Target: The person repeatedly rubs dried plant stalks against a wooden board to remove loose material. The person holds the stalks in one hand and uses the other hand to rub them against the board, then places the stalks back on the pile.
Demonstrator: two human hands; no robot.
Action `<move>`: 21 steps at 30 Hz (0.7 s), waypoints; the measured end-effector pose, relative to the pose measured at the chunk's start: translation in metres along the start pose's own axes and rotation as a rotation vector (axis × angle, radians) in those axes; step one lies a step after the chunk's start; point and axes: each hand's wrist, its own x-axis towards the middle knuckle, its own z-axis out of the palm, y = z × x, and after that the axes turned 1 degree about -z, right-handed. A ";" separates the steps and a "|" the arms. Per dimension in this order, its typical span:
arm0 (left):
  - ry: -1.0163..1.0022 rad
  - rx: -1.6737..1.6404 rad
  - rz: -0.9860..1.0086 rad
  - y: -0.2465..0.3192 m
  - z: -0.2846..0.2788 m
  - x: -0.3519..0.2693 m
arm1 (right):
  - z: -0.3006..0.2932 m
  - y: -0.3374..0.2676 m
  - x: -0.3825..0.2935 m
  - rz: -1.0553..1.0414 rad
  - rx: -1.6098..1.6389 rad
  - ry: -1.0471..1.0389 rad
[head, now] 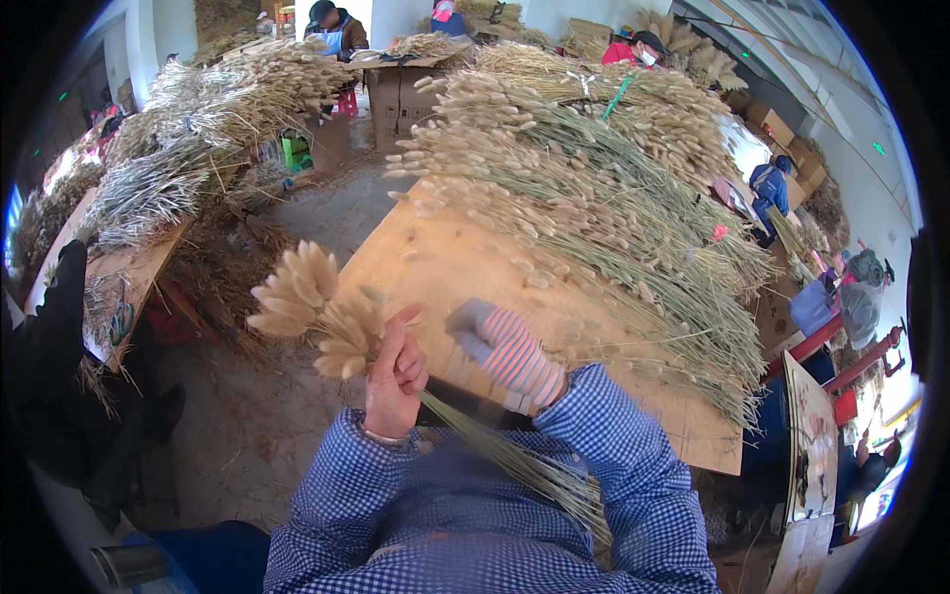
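My bare left hand (pixel 398 375) is closed around a bunch of dried bunny-tail grass (pixel 344 335); the fluffy heads fan out to the left, and the long stems run down to the right across my checked smock. Over the near part of the wooden table (pixel 415 252) is my right hand (pixel 505 349), in a striped glove with grey fingertips. Its fingers are bent and blurred, and whether they pinch a stem cannot be told. Beyond it a large pile of bunny-tail grass (pixel 564 215) covers the table's far and right side, heads to the left, green stems to the right.
Another table (pixel 141 267) at the left bears dried grass and scissors (pixel 121 321). A cardboard box (pixel 401 104) stands past the table. Several people work farther back, one in a red top (pixel 620 53). A board (pixel 810 438) and red pipes (pixel 865 364) are at the right.
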 end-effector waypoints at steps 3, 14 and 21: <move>0.034 0.017 -0.020 -0.002 -0.003 0.003 | 0.011 -0.009 0.001 -0.114 -0.085 -0.001; 0.170 -0.114 0.016 -0.004 -0.026 0.008 | -0.014 0.029 -0.021 0.011 -0.489 -0.081; 0.059 -0.089 0.154 0.022 -0.051 -0.012 | -0.114 0.128 -0.058 0.264 -0.784 -0.029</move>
